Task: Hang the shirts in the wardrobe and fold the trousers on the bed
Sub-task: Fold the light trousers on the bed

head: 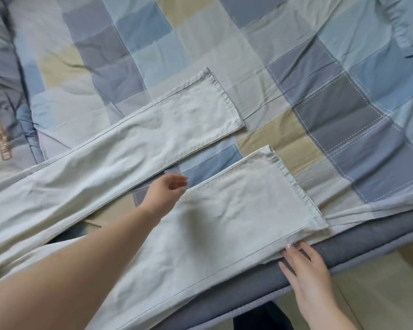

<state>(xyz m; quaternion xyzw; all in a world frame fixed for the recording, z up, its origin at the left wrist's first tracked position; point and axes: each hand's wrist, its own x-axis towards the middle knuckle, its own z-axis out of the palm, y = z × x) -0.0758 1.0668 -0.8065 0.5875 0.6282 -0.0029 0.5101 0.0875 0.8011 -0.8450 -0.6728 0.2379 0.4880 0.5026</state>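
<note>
The pale trousers (134, 148) lie flat on the checked quilt (332, 96) of the bed (260, 277), legs spread apart in a V, hems toward the far side and the near leg running along the mattress edge. This looks like the start of folding them. The left hand (167, 189) hovers between the legs with loosely curled fingers holding nothing; the right hand (305, 265) touches the near leg's edge with fingers fairly straight. Next, one leg likely needs laying over the other, seams matched
</note>
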